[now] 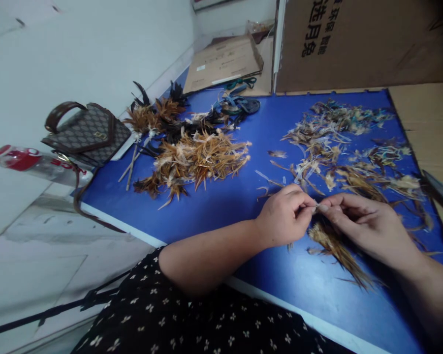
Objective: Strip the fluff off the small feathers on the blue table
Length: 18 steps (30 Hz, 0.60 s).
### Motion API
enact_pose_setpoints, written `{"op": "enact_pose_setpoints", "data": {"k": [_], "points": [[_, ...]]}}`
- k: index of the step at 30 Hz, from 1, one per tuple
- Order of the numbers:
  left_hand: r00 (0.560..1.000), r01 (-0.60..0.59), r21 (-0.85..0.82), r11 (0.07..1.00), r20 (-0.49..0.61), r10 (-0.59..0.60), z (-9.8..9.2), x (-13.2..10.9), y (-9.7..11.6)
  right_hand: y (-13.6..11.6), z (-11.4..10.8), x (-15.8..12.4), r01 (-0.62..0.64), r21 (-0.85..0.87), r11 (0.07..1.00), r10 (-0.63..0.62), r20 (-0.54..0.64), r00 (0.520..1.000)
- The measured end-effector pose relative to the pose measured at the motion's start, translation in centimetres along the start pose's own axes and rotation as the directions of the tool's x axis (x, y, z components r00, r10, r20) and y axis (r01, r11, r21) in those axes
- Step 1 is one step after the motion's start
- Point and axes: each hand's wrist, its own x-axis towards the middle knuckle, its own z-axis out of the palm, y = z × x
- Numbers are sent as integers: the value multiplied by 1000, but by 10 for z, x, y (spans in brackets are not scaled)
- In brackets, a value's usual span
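Observation:
My left hand (288, 215) and my right hand (367, 227) meet above the blue table, fingertips pinched together. Between them is a small pale feather (316, 206), mostly hidden by the fingers. Just below my hands lies a bunch of brown feathers (335, 248) on the tabletop. Beyond my right hand spreads a loose heap of feathers and scraps (325, 142), brown, pale and bluish. To the left is a large pile of golden-brown feathers (203, 157), with black feathers (143, 93) and more brown ones behind it.
A patterned handbag (92, 132) and a red-labelled plastic bottle (40, 164) are at the table's left edge. Flat cardboard (225, 61) lies at the back beside a large upright cardboard box (365, 44). A dark blade-like object (441, 191) juts in at the right.

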Motion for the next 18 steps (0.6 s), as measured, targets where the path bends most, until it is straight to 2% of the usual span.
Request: {"op": "enact_pose_setpoints", "data": {"k": [9, 14, 18], "points": [[999, 36, -21, 999, 10, -36, 1, 0, 1, 6, 10, -5, 156, -137, 978, -170, -97, 981], [1000, 20, -42, 999, 8, -19, 2, -1, 0, 11, 7, -7, 198, -193, 961, -210, -40, 977], [1000, -5, -7, 1000, 23, 5, 2, -1, -1, 7, 7, -5, 169, -135, 976, -176, -42, 983]]}}
